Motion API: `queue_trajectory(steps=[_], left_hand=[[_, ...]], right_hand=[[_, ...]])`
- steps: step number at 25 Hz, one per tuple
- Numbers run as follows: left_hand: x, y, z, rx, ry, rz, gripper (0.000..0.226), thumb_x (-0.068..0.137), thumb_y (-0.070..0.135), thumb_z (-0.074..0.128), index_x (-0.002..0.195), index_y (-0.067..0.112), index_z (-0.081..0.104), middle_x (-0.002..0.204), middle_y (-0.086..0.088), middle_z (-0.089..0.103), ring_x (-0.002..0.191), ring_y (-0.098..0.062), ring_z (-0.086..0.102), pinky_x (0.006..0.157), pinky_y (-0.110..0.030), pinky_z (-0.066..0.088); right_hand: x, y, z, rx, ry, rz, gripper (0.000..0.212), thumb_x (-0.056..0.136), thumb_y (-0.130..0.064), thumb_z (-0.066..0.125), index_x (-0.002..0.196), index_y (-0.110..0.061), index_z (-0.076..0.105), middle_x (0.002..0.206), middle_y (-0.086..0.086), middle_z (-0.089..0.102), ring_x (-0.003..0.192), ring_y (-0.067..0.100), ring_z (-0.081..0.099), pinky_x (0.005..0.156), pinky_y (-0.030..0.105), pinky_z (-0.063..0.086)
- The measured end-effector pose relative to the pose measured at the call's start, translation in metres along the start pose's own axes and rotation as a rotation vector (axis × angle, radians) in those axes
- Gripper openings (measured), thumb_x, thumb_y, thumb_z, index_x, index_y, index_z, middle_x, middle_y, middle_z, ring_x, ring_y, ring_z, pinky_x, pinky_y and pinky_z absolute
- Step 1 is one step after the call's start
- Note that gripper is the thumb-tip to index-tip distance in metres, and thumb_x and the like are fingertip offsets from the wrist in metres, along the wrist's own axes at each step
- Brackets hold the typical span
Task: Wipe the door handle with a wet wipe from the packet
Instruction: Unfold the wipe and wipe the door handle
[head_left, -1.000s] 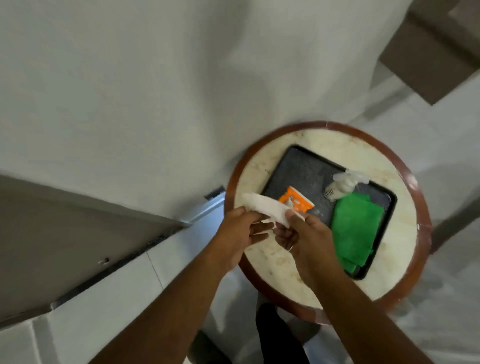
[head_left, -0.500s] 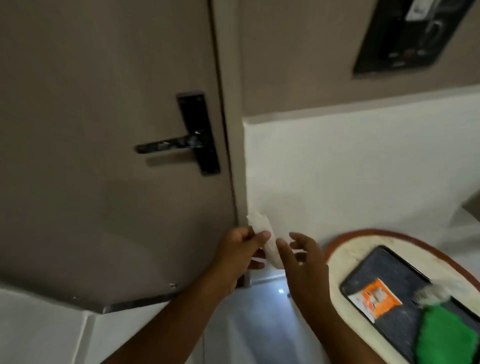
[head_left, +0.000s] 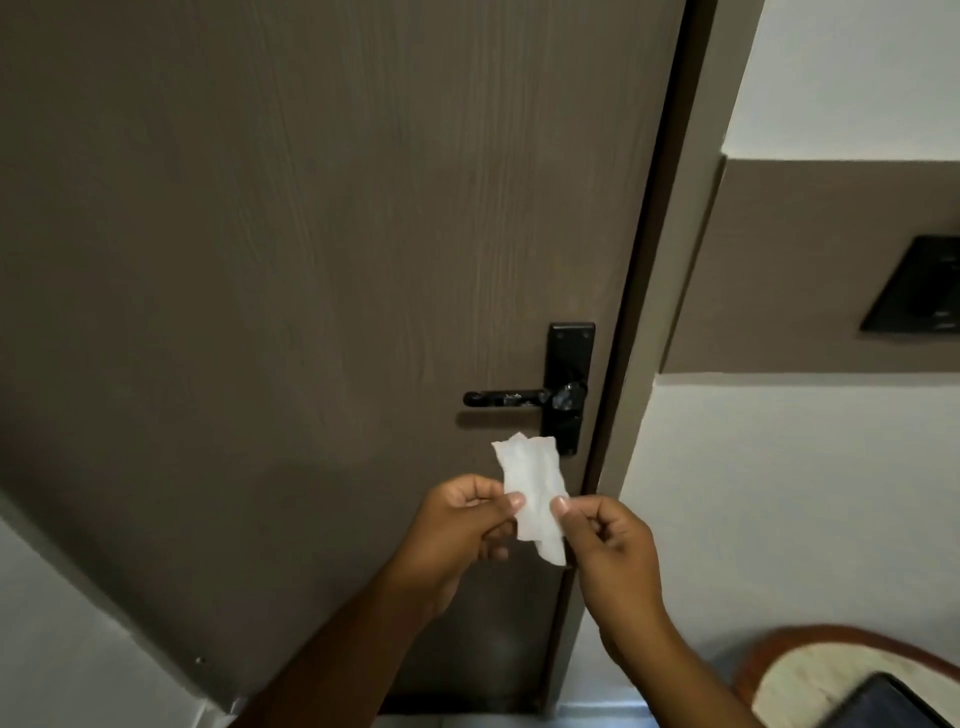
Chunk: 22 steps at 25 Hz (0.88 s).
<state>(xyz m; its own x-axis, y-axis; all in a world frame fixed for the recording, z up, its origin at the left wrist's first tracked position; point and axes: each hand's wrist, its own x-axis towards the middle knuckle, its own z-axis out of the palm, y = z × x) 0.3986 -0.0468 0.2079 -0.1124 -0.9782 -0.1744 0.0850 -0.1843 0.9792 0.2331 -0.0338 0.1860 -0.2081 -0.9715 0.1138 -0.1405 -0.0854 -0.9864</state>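
Observation:
A white wet wipe (head_left: 531, 488), still folded, hangs between both hands in front of the brown door (head_left: 311, 260). My left hand (head_left: 457, 530) pinches its left edge and my right hand (head_left: 608, 545) pinches its right edge. The black lever door handle (head_left: 506, 398) sticks out to the left from a black backplate (head_left: 569, 384), just above the wipe's top edge and apart from it. The packet is out of view.
The door frame (head_left: 670, 312) runs down the right of the door, with a white and brown wall beyond it. A black wall panel (head_left: 919, 291) hangs at the right. A round table (head_left: 810, 670) with a dark tray corner (head_left: 883, 701) shows at the bottom right.
My view swung from the table up to the door. Both hands carried the wipe up from over the table to just below the handle; the packet and tray items left the view.

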Motion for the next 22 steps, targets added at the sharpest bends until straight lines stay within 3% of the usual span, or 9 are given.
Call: queue_trajectory(steps=[6, 8, 11, 14, 17, 18, 22], left_hand=[[0.031, 0.013, 0.005, -0.055, 0.171, 0.028, 0.012, 0.090, 0.004, 0.067, 0.080, 0.009, 0.061, 0.077, -0.012, 0.075, 0.073, -0.020, 0.076, 0.059, -0.029, 0.061], [0.040, 0.019, 0.014, -0.127, 0.127, 0.059, 0.017, 0.093, -0.003, 0.054, 0.080, 0.008, 0.059, 0.082, -0.012, 0.075, 0.077, -0.022, 0.076, 0.060, -0.033, 0.060], [0.050, 0.028, 0.027, -0.422, 0.004, 0.054, 0.026, 0.092, -0.007, 0.038, 0.100, 0.001, 0.061, 0.097, -0.017, 0.077, 0.084, -0.028, 0.076, 0.057, -0.033, 0.060], [0.055, 0.038, 0.037, -0.637, -0.064, 0.010, 0.033, 0.080, 0.012, 0.051, 0.106, 0.000, 0.066, 0.107, -0.026, 0.073, 0.090, -0.037, 0.074, 0.065, -0.041, 0.063], [0.053, 0.044, 0.037, -0.446, 0.105, 0.070, 0.011, 0.072, 0.008, 0.066, 0.082, 0.014, 0.065, 0.097, -0.020, 0.073, 0.079, -0.032, 0.072, 0.054, -0.037, 0.057], [0.052, 0.043, 0.034, -0.368, 0.145, 0.118, 0.016, 0.071, 0.005, 0.068, 0.078, 0.017, 0.061, 0.092, -0.015, 0.073, 0.077, -0.030, 0.072, 0.051, -0.036, 0.056], [0.045, 0.041, 0.019, 0.044, 0.247, 0.210, 0.026, 0.079, 0.000, 0.077, 0.077, 0.025, 0.067, 0.093, -0.008, 0.071, 0.085, -0.027, 0.068, 0.064, -0.036, 0.054]], right_hand=[[0.042, -0.006, -0.010, 0.144, 0.083, 0.090, 0.016, 0.091, -0.029, 0.061, 0.084, -0.016, 0.066, 0.071, -0.005, 0.074, 0.065, 0.018, 0.071, 0.055, 0.024, 0.057], [0.053, -0.010, -0.010, 0.186, 0.056, 0.118, 0.015, 0.092, -0.029, 0.060, 0.084, -0.019, 0.067, 0.071, -0.005, 0.074, 0.065, 0.021, 0.071, 0.054, 0.024, 0.057], [0.069, -0.017, -0.010, 0.228, 0.011, 0.144, 0.016, 0.093, -0.028, 0.060, 0.082, -0.020, 0.068, 0.069, -0.007, 0.073, 0.064, 0.022, 0.069, 0.056, 0.027, 0.058], [0.088, -0.026, -0.015, 0.309, -0.060, 0.183, 0.015, 0.094, -0.025, 0.059, 0.083, -0.020, 0.068, 0.070, -0.007, 0.072, 0.068, 0.021, 0.070, 0.060, 0.030, 0.059], [0.102, -0.030, -0.023, 0.340, -0.125, 0.166, 0.009, 0.092, -0.021, 0.061, 0.085, -0.022, 0.066, 0.076, -0.007, 0.073, 0.072, 0.022, 0.072, 0.062, 0.031, 0.061], [0.105, -0.029, -0.026, 0.346, -0.139, 0.151, 0.008, 0.091, -0.018, 0.062, 0.086, -0.023, 0.065, 0.081, -0.005, 0.072, 0.076, 0.024, 0.071, 0.062, 0.032, 0.062], [0.114, -0.020, -0.033, 0.318, -0.262, 0.099, 0.024, 0.086, 0.001, 0.060, 0.090, -0.023, 0.062, 0.095, 0.003, 0.063, 0.089, 0.026, 0.063, 0.064, 0.034, 0.057]])
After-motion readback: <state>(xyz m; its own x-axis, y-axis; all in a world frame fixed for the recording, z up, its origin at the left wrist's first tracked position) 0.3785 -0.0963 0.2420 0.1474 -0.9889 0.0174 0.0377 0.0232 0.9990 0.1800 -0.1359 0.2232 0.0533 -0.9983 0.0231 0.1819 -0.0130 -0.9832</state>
